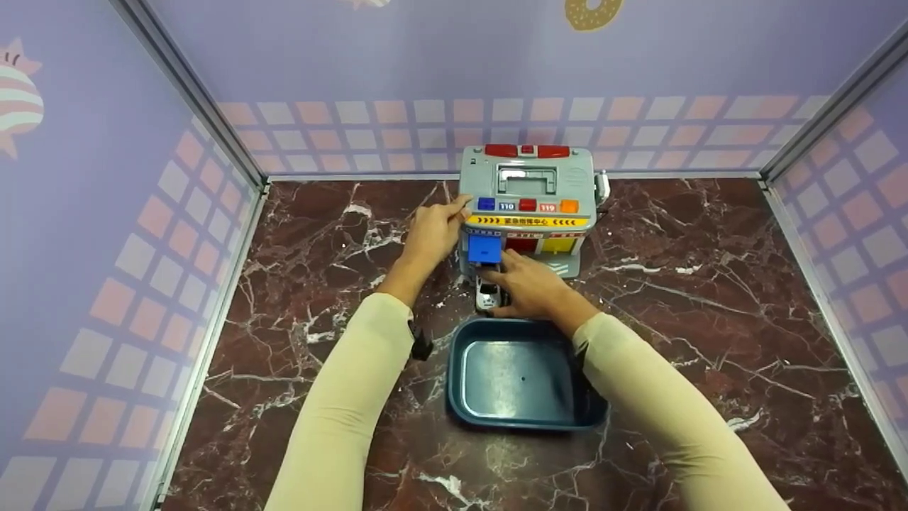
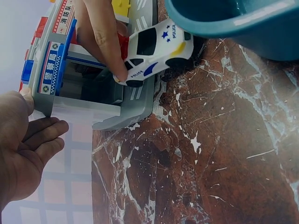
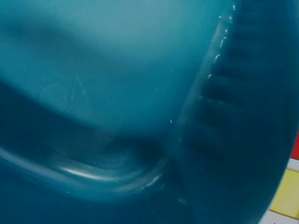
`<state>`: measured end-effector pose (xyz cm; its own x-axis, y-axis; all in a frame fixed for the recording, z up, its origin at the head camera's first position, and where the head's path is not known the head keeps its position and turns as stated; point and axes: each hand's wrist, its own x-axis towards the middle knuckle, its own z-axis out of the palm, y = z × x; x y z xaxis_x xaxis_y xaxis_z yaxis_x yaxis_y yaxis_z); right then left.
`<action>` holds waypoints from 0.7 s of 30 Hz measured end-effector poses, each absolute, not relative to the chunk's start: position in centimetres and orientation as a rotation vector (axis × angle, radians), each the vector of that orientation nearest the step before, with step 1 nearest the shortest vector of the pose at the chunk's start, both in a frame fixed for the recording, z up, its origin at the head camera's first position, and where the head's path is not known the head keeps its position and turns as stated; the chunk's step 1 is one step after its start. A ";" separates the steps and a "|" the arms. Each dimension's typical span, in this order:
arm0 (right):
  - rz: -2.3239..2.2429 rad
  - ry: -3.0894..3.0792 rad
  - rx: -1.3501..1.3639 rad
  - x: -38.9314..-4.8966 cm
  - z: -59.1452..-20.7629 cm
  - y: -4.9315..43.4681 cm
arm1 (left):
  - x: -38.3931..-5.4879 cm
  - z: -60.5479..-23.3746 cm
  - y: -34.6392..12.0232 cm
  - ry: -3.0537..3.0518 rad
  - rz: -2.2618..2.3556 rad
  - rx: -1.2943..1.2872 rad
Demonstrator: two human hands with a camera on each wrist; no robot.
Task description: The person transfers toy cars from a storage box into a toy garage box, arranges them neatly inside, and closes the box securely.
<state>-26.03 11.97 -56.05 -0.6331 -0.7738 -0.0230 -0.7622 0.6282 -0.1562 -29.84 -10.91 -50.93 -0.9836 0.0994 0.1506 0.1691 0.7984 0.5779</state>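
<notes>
A grey toy emergency station (image 1: pixel 482 177) stands near the back wall, its blue door (image 1: pixel 484 250) swung up at the left bay. My right hand (image 1: pixel 532 284) holds a white toy police car (image 2: pixel 161 46) at the mouth of that bay, the car's front end toward the opening. Beside the station, my left hand (image 1: pixel 430 231) touches its upper left edge near the blue button (image 1: pixel 486 204). In the left wrist view, that hand's other fingers (image 2: pixel 46 137) are loosely bent alongside the wall. The right wrist view does not show the right hand.
A dark teal plastic bin (image 1: pixel 454 376) stands in front of the station, under the right forearm; its inside (image 3: pixel 117 93) fills most of the right wrist view. The station also has a red door (image 1: pixel 521 245) and a yellow door (image 1: pixel 559 245). Patterned walls enclose the marbled tabletop (image 1: pixel 709 319).
</notes>
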 end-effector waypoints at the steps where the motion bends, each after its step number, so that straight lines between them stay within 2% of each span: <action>1: -0.196 2.753 -1.307 -26.1 -56.1 11.9 | -29.8 -50.9 -10.9 -2.871 -0.941 -0.217; 21: -0.183 2.803 -1.264 -26.1 -56.8 11.4 | -29.6 -50.7 -10.8 -2.869 -0.950 -0.209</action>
